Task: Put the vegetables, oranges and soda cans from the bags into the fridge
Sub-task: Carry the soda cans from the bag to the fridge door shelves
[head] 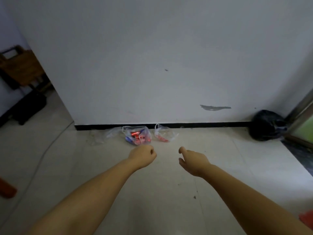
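A clear plastic bag [138, 135] with red and blue soda cans lies on the floor against the wall's black skirting. Right of it sits a second clear bag [163, 134] that looks nearly empty, with red print near its bottom. A crumpled, flat clear bag [108, 134] lies to the left of the can bag. My left hand [143, 155] is a closed fist holding nothing, just below the can bag. My right hand [193, 159] is stretched out with fingers apart and holds nothing, below the second bag. No fridge is in view.
A full black rubbish bag [267, 125] sits in the right corner beside a door frame [303, 116]. At far left stand a wooden chair [22, 67] and a dark case [32, 106]. A thin cable [49, 145] runs across the pale tiled floor.
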Available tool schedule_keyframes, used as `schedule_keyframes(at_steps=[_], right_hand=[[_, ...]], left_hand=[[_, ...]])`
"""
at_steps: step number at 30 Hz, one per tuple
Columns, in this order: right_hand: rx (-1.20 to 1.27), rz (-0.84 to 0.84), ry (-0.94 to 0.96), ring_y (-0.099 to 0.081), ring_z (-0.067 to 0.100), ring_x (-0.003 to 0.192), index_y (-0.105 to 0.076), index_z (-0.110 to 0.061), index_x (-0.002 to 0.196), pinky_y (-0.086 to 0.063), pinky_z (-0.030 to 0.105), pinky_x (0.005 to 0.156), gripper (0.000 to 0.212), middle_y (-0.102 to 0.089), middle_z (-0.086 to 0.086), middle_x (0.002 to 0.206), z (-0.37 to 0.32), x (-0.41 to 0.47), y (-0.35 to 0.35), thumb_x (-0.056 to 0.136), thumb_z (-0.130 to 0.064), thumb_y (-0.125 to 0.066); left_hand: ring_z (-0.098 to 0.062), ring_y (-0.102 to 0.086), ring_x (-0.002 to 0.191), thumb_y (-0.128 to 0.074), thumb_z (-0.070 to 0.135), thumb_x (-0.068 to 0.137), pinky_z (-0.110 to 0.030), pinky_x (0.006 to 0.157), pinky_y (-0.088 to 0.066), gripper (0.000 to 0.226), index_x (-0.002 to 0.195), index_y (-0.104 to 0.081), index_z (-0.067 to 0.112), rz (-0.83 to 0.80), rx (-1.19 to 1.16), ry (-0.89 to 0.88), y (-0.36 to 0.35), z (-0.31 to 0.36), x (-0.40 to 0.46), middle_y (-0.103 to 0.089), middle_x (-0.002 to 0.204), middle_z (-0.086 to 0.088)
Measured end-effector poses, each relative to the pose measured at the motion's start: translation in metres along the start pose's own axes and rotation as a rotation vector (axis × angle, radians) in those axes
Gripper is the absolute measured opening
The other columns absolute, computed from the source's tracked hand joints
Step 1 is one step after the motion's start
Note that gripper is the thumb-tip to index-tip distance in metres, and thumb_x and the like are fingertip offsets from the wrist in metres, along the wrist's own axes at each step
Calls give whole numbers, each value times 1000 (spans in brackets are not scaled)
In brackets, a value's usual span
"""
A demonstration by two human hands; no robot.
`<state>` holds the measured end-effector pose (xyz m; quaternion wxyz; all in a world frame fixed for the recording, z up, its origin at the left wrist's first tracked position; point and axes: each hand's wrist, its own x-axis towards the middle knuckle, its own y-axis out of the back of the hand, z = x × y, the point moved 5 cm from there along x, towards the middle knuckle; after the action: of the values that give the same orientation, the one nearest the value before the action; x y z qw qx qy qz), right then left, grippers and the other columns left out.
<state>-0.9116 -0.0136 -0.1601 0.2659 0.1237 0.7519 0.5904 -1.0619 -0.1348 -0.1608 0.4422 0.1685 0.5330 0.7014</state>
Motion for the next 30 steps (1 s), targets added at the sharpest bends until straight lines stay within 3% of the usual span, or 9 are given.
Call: schedule_keyframes(at_steps=[4,10,15,19,22,26,30], right_hand=[[-59,2,27,-60,30,102,-37,-16,130,-43,35,77,37,-60,10,121,4,80,26,98,-35,-36],[-51,-59,109,-59,30,102,-40,-17,128,-44,35,78,35,-61,11,118,-10,206,47,97,-32,-39],[-103,-171,231,-59,31,107,-32,-13,136,-44,34,83,44,-59,14,123,-61,302,31,97,-33,-39],[-139,-212,309,-60,34,104,-34,-12,135,-47,37,85,42,-48,20,134,-114,374,14,98,-32,-36],[-106,-274,268,-63,33,100,-32,-15,137,-46,36,82,44,-41,22,141,-132,426,-4,97,-32,-37],[-72,-335,201,-62,26,101,-35,-15,136,-43,28,75,40,-57,15,125,-137,478,-12,98,-28,-37],[23,-343,127,-60,25,107,-37,-17,136,-41,29,79,39,-60,10,122,-129,524,-17,99,-31,-38]], left_hand=[[-33,-60,87,-43,26,91,-32,68,-42,22,75,-52,13,3,0,18,18,-24,48,-63,91,-15],[-30,-58,83,-41,23,93,-32,67,-42,28,66,-43,15,67,-85,191,68,-84,110,-56,79,-11],[-29,-59,85,-46,24,91,-31,70,-44,24,83,-62,8,56,-161,326,70,-152,150,-64,93,-14],[-22,-55,76,-46,25,91,-27,67,-40,21,83,-60,12,35,-166,361,75,-226,195,-62,88,-9],[-25,-59,78,-46,25,91,-30,67,-42,22,87,-63,10,7,-162,353,91,-277,238,-64,89,-10],[-20,-52,72,-44,22,92,-27,62,-36,20,80,-58,13,-75,-124,310,114,-316,299,-59,83,-9],[-20,-49,71,-43,21,93,-27,59,-35,24,70,-48,14,-165,-138,275,112,-327,374,-53,77,-9]])
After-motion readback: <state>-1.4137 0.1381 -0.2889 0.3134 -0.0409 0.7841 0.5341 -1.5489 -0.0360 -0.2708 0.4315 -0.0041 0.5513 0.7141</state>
